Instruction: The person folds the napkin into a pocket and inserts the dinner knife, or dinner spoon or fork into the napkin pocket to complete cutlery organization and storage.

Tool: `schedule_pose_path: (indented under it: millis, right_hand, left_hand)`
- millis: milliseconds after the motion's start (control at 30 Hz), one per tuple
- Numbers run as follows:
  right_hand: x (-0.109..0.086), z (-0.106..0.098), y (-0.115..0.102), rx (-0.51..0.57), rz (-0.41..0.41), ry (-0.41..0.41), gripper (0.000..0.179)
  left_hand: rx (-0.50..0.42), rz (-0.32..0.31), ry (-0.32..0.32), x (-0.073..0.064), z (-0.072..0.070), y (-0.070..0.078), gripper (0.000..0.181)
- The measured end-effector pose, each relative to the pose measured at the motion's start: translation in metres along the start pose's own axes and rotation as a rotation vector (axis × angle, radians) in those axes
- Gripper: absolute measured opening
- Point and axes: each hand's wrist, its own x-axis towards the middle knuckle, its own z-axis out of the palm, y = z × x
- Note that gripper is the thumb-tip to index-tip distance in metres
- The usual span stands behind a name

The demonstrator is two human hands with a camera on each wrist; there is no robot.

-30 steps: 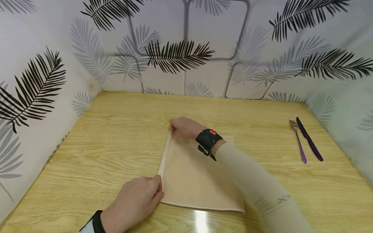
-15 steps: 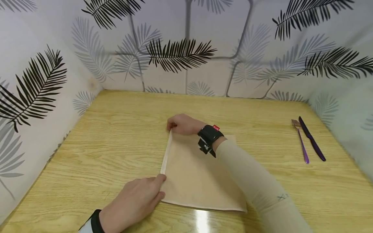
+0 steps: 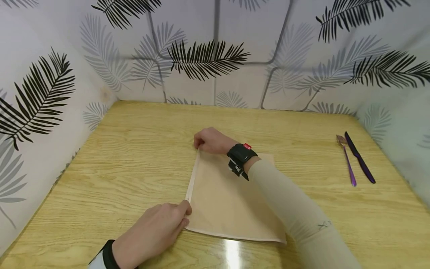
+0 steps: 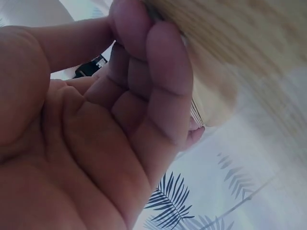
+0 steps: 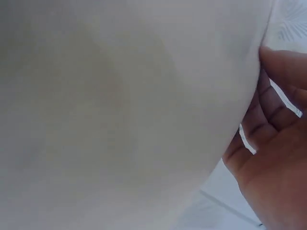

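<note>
A beige cloth napkin [image 3: 231,209] lies on the table in the head view, folded, with a paler hem along its left side. My left hand [image 3: 156,229] pinches its near left corner between thumb and fingers. At the far left corner my right hand [image 3: 215,141] grips the hem, the forearm crossing over the cloth and hiding part of its right side. The right wrist view is mostly filled by the napkin [image 5: 124,110], its edge held by the fingers [image 5: 261,115]. In the left wrist view, curled fingers [image 4: 168,67] hide most of the pinched corner.
A fork [image 3: 347,160] and a dark knife [image 3: 360,158] lie side by side at the right of the wooden table [image 3: 134,149]. Leaf-patterned cloth walls [image 3: 208,86] stand at the back and both sides.
The right hand's fingers have shifted slightly at the far corner, and the left thumb and fingers have adjusted a little at the near corner. The napkin stays nearly in place.
</note>
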Motion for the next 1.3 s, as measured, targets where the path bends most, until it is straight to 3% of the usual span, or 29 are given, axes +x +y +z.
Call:
schedule_pose_path:
  millis: [167,267,400,467,700,867,967,1100,1300]
  right_hand:
    - [-0.018,0.001,-0.001,-0.213,0.028,0.075,0.01]
    - [-0.035,-0.001,-0.003,-0.339,-0.013,0.132,0.01]
    - [-0.068,-0.004,-0.01,-0.447,-0.088,0.2,0.015]
    - [-0.088,-0.007,-0.017,-0.478,-0.108,0.19,0.023]
    - [-0.173,-0.013,-0.038,-0.354,-0.091,-0.061,0.067]
    - [-0.219,-0.013,-0.022,-0.261,-0.006,-0.148,0.083]
    - [-0.238,-0.012,-0.006,-0.181,0.08,-0.2,0.09]
    - [-0.254,-0.006,0.008,-0.147,0.141,-0.221,0.101]
    - [-0.267,0.007,-0.001,-0.292,0.086,-0.132,0.101]
  left_hand:
    - [-0.054,0.006,-0.035,0.0,0.0,-0.003,0.021]
    - [-0.025,0.023,-0.03,0.0,0.0,-0.004,0.028]
    - [0.014,0.065,0.008,0.001,0.0,-0.004,0.018]
    - [-0.006,0.069,0.001,0.002,-0.001,-0.005,0.015]
    - [0.017,0.105,0.008,0.001,-0.005,-0.006,0.015]
    - [0.026,0.162,0.042,0.0,-0.008,-0.011,0.023]
    - [0.021,0.17,0.026,0.001,-0.011,-0.013,0.029]
    - [0.04,0.169,-0.016,0.002,-0.013,-0.012,0.028]
    - [0.046,0.145,-0.053,0.002,-0.014,-0.009,0.023]
